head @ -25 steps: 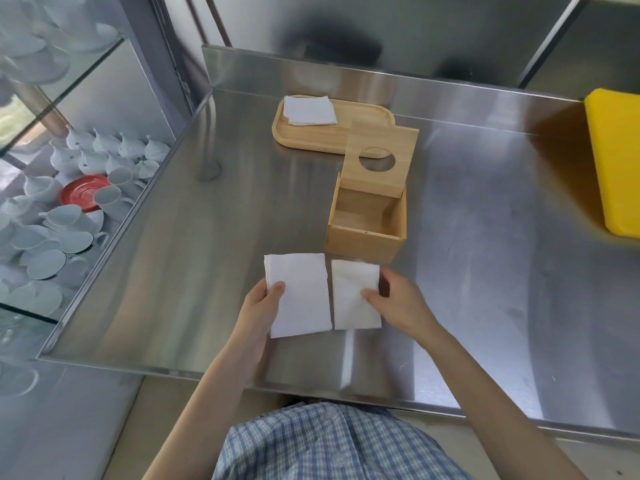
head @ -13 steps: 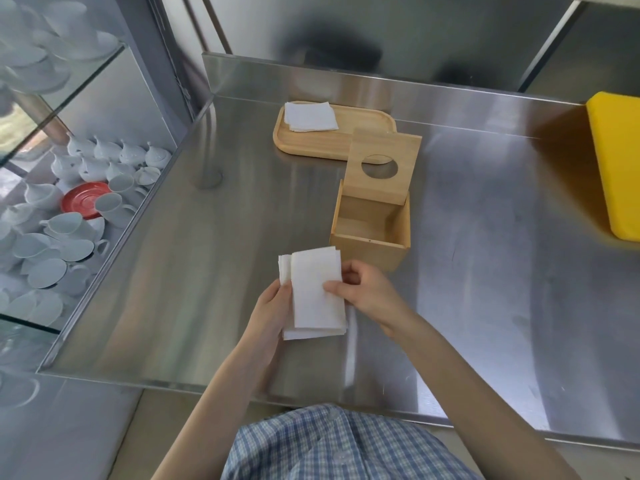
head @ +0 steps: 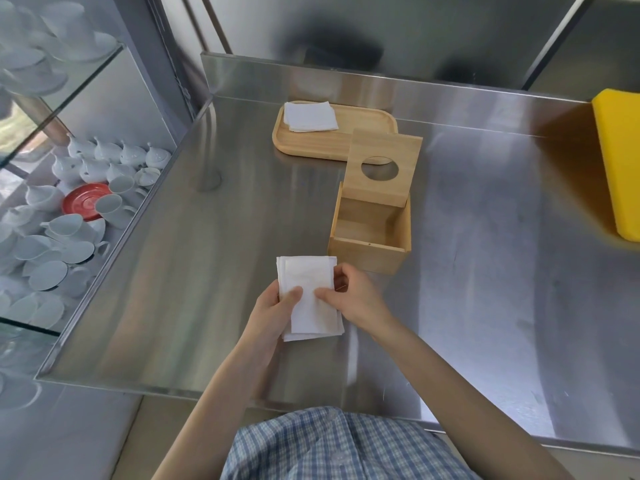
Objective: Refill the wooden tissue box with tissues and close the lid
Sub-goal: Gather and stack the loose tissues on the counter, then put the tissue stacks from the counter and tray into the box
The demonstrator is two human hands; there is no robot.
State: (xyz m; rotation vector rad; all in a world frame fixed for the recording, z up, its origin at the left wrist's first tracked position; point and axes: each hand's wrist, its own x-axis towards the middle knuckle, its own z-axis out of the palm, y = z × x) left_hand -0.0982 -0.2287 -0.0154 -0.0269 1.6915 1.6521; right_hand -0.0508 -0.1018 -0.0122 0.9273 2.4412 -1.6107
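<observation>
Our shirt: a blue-and-white checked shirt [head: 332, 445], the fabric creased, seen at the bottom edge well below our fingers.
Our arms: both forearms bare, no sleeve reaching them.
Our hands: left hand [head: 273, 306] and right hand [head: 356, 299] bare, no gloves, rings or watch on show.

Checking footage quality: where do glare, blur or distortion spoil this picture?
Head view: glare streaks the steel table; wide-angle bending curves its edges; white cups at left look soft; the folded white tissues and open wooden tissue box stay sharp.
</observation>
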